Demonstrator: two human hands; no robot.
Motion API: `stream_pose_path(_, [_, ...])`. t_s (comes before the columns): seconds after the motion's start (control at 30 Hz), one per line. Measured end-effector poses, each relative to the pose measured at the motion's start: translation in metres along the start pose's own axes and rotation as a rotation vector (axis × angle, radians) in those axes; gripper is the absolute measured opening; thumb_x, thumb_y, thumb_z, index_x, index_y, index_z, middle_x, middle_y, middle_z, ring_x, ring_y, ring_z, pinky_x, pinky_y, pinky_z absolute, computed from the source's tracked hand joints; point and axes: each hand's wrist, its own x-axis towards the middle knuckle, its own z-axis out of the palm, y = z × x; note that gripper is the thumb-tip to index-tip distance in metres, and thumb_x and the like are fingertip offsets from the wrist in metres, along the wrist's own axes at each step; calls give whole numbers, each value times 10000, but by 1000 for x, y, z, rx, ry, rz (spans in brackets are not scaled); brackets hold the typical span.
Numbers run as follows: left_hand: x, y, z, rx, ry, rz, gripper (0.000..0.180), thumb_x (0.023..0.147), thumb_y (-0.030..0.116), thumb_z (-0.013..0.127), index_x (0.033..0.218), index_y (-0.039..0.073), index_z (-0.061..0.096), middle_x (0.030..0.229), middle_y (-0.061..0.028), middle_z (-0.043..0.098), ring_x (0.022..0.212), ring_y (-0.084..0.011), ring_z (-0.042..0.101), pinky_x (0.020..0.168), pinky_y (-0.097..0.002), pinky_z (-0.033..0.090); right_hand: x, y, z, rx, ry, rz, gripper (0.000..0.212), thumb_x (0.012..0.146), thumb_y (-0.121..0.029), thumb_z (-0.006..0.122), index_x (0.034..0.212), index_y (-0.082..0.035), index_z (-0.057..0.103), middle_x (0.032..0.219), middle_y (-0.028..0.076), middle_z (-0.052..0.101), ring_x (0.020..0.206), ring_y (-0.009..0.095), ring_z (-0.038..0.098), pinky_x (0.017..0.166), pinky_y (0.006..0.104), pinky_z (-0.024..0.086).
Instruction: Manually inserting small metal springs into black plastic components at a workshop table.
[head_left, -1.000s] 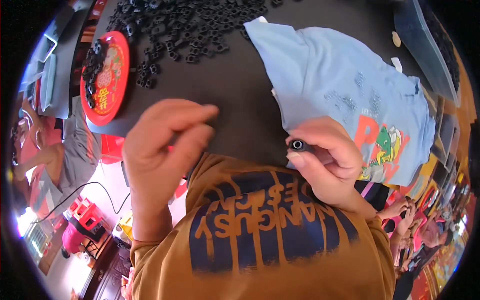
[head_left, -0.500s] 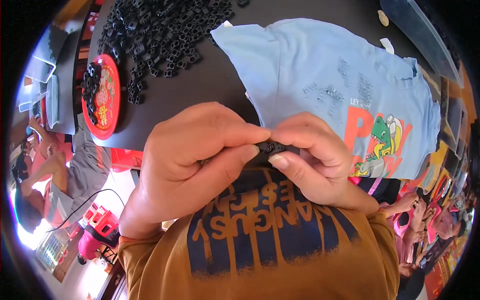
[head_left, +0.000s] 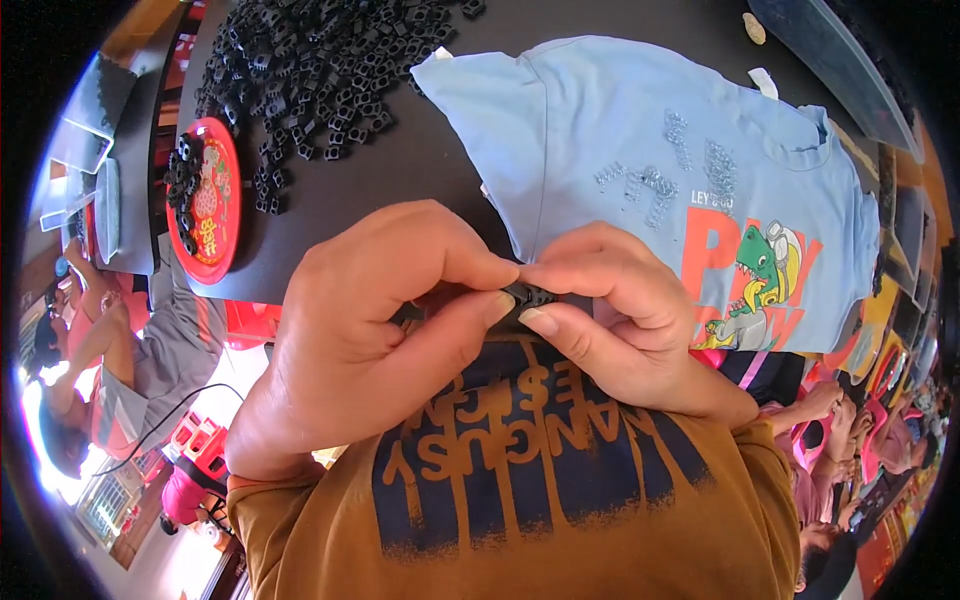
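A small black plastic part [head_left: 533, 297] is pinched between both hands, in front of my chest at the table's near edge. My left hand [head_left: 400, 290] grips its left end between thumb and forefinger. The thumb and forefinger of my right hand [head_left: 620, 310] close on its other end. Fingertips cover much of the part, so its full shape is hidden. Beyond my hands lies a light blue T-shirt [head_left: 590, 120] with a cartoon print, spread on the dark table [head_left: 410, 170]. Several tiny, shiny, spring-like metal pieces [head_left: 655, 185] are scattered on the shirt.
A large heap of black plastic parts [head_left: 310, 75] covers the far left of the table. Left of it, a red plate [head_left: 218, 255] holds more of them. A clear plastic bin [head_left: 850, 75] stands at the far right. Other people [head_left: 820, 430] sit at both sides.
Both hands, still pinching the black part, have shifted slightly left. The shirt and table appear slightly shifted in view as well. The grip looks the same.
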Motion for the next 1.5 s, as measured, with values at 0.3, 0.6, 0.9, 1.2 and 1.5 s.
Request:
stream_pose_path(0.3, [4, -9, 6, 436, -26, 443, 183, 731, -59, 606, 910, -26, 598, 847, -146, 594, 721, -249, 592, 603, -317, 472, -1, -1, 0, -49, -19, 14, 210, 779, 31, 669, 984, 23, 624, 866, 113, 607, 757, 195, 582, 649, 270, 450])
stream_pose_path(0.6, [3, -19, 33, 286, 221, 501, 348, 652, -112, 644, 995, -52, 628, 847, -141, 593, 676, -240, 594, 560, -304, 486, -3, -1, -1, 177, 95, 125, 195, 802, 31, 656, 995, 7, 638, 886, 97, 633, 782, 189, 596, 687, 270, 451])
stream_pose_path(0.9, [11, -36, 51, 321, 436, 648, 369, 610, -93, 674, 971, -32, 632, 842, -108, 591, 648, -224, 572, 552, -315, 466, -3, -1, -5, 210, 75, 107, 197, 822, 36, 640, 1018, 23, 634, 914, 107, 629, 799, 165, 591, 705, 261, 450])
stream_pose_path(1.2, [18, -38, 46, 438, 411, 704, 444, 558, 29, 786, 966, 8, 613, 844, -75, 574, 687, -209, 522, 579, -325, 411, -2, -4, -7, 446, 78, 194, 117, 875, -7, 597, 975, 27, 650, 931, 103, 632, 845, 145, 597, 746, 252, 459])
stream_pose_path(1.5, [17, -31, 50, 456, 345, 719, 489, 597, 10, 797, 1024, 14, 561, 750, -62, 541, 592, -197, 488, 588, -354, 401, -5, -7, -9, 609, 105, 268, 117, 890, -37, 592, 964, 28, 653, 938, 95, 633, 858, 127, 588, 759, 242, 456])
